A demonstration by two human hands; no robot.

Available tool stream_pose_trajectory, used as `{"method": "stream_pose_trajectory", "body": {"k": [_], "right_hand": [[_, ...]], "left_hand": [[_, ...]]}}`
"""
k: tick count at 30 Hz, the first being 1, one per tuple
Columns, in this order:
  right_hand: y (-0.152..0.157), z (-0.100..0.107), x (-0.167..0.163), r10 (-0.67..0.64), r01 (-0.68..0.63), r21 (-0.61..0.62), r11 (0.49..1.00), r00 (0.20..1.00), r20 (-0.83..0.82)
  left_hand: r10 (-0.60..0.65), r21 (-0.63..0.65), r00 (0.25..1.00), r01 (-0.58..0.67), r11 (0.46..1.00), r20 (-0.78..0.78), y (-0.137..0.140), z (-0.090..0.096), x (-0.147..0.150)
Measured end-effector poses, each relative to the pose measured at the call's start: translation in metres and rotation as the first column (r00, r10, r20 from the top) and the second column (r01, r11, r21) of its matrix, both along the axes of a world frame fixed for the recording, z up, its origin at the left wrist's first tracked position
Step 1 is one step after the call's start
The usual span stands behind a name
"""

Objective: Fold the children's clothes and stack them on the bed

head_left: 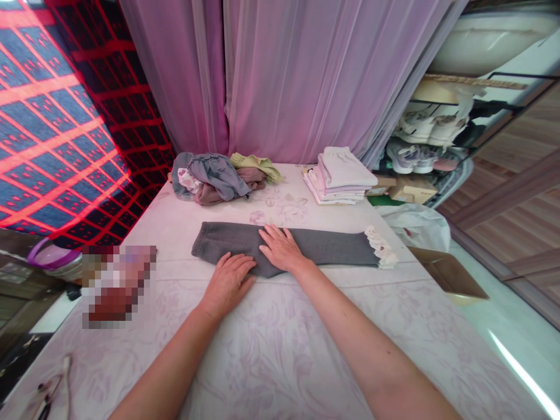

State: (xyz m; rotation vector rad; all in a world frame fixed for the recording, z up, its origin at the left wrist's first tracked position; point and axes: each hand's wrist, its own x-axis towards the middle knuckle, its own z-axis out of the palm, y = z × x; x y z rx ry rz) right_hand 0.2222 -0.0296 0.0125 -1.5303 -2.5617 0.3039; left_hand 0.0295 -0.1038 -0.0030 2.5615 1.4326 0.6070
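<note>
A pair of dark grey trousers lies flat across the table, doubled lengthwise, its waistband at the left and white ruffled cuffs at the right. My left hand rests on the lower edge near the waist end, fingers stretched out. Flat on the middle of the cloth lies my right hand, its fingers slightly spread. Neither hand grips the fabric. Behind the trousers, a loose heap of clothes in blue-grey, brown and green is at the left, and a neat stack of folded light clothes at the right.
The table has a pale floral cover. A blurred-out item and a white cable lie along its left side. Purple curtains hang behind. A shoe rack and a brown box stand to the right.
</note>
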Motion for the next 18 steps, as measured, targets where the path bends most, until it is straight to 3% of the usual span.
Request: {"method": "stream_pose_trajectory", "body": {"k": [7,13,18], "right_hand": [[-0.006,0.004,-0.008,0.073,-0.069,-0.095,0.993,0.997,0.033],[0.033,0.017,-0.025,-0.077,0.079,0.071,0.994,0.996,-0.042],[0.066,0.021,-0.045,-0.147,0.148,-0.023,0.989,0.988,0.040]], "left_hand": [[0.153,0.003,0.988,-0.153,0.988,-0.022,0.005,0.005,-0.022],[0.124,0.062,0.991,-0.121,0.991,-0.042,0.004,0.001,-0.019],[0.119,0.100,0.992,-0.115,0.988,-0.035,0.004,0.001,-0.018]]}}
